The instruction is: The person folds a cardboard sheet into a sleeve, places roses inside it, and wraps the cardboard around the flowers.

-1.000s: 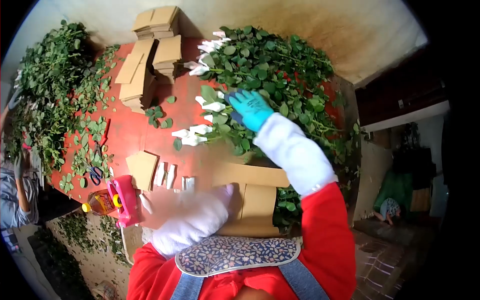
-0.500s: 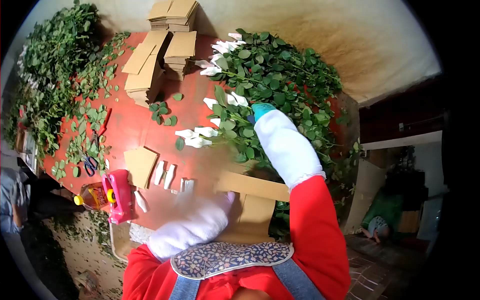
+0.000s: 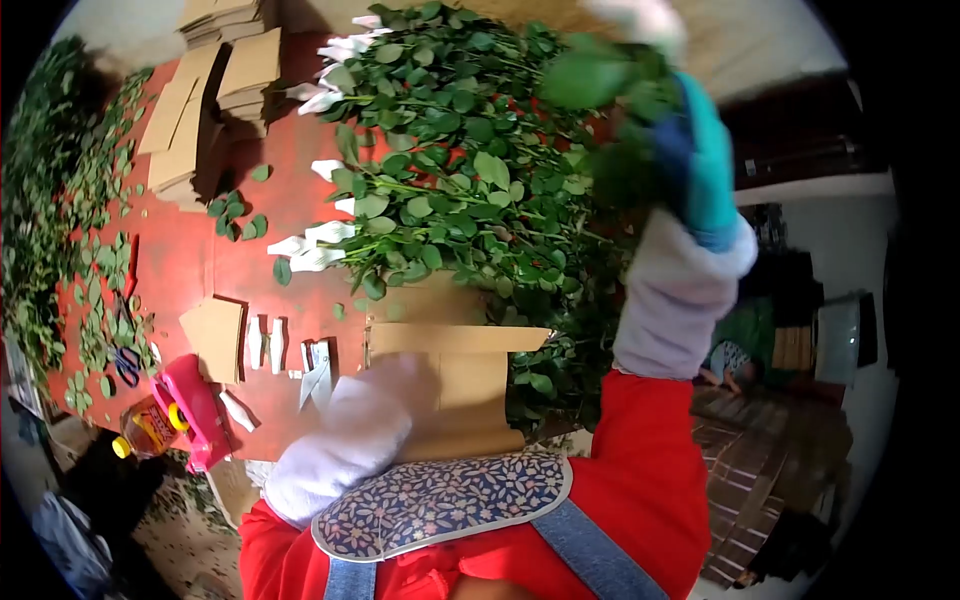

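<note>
My right hand (image 3: 700,150), in a teal and blue glove, is raised at the upper right. It is closed on a leafy rose stem (image 3: 590,78), whose pale wrapped head (image 3: 645,22) points up at the top edge; both are blurred. My left hand (image 3: 405,385) is smeared by motion near a folded cardboard sheet (image 3: 450,338) in front of me, and its fingers cannot be made out. More leafy roses (image 3: 430,205) lie on the red table, some with white-sleeved heads (image 3: 318,258) pointing left.
Left of the sheet are a metal tool (image 3: 316,376), white sleeves (image 3: 266,343), cardboard pieces (image 3: 214,338), a pink tape dispenser (image 3: 192,412), a yellow-capped bottle (image 3: 146,428) and scissors (image 3: 126,366). Cardboard stacks (image 3: 185,140) stand at the back; foliage (image 3: 45,200) fills the far left.
My right hand has gone up and right from among the roses, lifting a leafy stem. The table's contents now sit further left in view. My left hand stays near the cardboard.
</note>
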The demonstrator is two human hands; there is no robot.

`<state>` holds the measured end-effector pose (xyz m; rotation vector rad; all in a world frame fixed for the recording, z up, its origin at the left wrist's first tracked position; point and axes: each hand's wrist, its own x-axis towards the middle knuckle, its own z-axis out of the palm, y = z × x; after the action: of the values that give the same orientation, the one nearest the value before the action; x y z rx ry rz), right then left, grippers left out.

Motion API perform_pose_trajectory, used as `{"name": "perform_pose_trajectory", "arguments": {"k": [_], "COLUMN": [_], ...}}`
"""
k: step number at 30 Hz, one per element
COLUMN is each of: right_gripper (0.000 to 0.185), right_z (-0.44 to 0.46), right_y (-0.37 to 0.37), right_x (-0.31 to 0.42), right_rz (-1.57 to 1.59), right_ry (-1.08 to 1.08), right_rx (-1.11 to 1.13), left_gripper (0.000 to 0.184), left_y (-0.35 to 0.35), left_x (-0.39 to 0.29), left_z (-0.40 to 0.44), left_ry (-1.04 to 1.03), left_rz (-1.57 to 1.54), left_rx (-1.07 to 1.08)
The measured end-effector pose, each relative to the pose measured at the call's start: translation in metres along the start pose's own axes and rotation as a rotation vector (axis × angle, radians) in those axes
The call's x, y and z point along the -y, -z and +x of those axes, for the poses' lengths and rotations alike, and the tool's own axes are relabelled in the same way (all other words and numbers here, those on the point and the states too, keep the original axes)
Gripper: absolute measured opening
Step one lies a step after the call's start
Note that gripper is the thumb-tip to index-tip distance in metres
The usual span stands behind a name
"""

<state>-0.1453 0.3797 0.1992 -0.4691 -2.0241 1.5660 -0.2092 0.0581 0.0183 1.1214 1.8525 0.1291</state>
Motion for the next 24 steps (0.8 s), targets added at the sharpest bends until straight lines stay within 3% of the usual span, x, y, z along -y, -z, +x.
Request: {"name": "perform_pose_trajectory", "arguments": {"k": [1,2,4,5,7,10,13,14,15,16,19,22,23,24], "right_gripper": [0.031,0.031,0.037,0.029,0.024,0.020,0.021,0.025,0.026,0.029,0.028,0.039,0.040,0.041], "right_z": [-0.001,0.004,0.021,0.024,0.026,0.020,0.027,0.033,0.037,0.036,0.042,0.035,0.026,0.026], "right_y": [-0.019,-0.039,-0.067,-0.091,-0.128,-0.144,-0.127,-0.117,-0.103,-0.085,-0.010,0.014,-0.001,-0.005], "right_x": [-0.001,-0.009,-0.116,-0.148,-0.194,-0.263,-0.262,-0.239,-0.191,-0.167,-0.105,-0.061,-0.046,-0.047], "right_rz": [0.071,0.139,-0.415,-0.224,-0.451,-1.195,-1.259,-1.126,-1.256,-0.620,-0.555,-0.768,-0.419,-0.758], "right_ry": [-0.150,-0.498,-0.081,-0.283,-0.347,0.025,0.055,-0.184,-0.060,-0.385,-0.024,0.149,-0.277,-0.225], "right_rx": [0.027,-0.092,0.225,0.247,0.415,0.696,0.656,0.583,0.586,0.327,0.288,0.239,0.195,0.313], "left_gripper": [0.034,0.033,0.033,0.032,0.032,0.031,0.030,0.029,0.029,0.029,0.028,0.027,0.027,0.027], "left_y": [0.000,0.001,0.000,0.001,0.001,-0.003,-0.002,-0.003,-0.003,-0.002,0.001,0.002,0.003,0.002], "left_x": [0.001,0.003,0.008,0.011,0.012,0.012,0.016,0.017,0.017,0.017,0.011,-0.003,-0.006,-0.010], "left_z": [0.000,-0.003,-0.006,-0.008,-0.008,-0.008,-0.009,-0.010,-0.011,-0.011,-0.008,0.004,0.007,0.012], "left_ry": [0.005,0.010,0.021,0.027,0.030,0.031,0.036,0.039,0.044,0.047,0.057,0.118,0.133,0.146], "left_rz": [0.010,0.017,0.025,0.028,0.031,0.033,0.019,0.014,0.012,0.008,0.014,0.058,0.079,0.091], "left_rx": [0.001,0.003,0.002,-0.002,-0.008,-0.002,0.012,0.021,0.029,0.036,0.068,0.115,0.133,0.139]}}
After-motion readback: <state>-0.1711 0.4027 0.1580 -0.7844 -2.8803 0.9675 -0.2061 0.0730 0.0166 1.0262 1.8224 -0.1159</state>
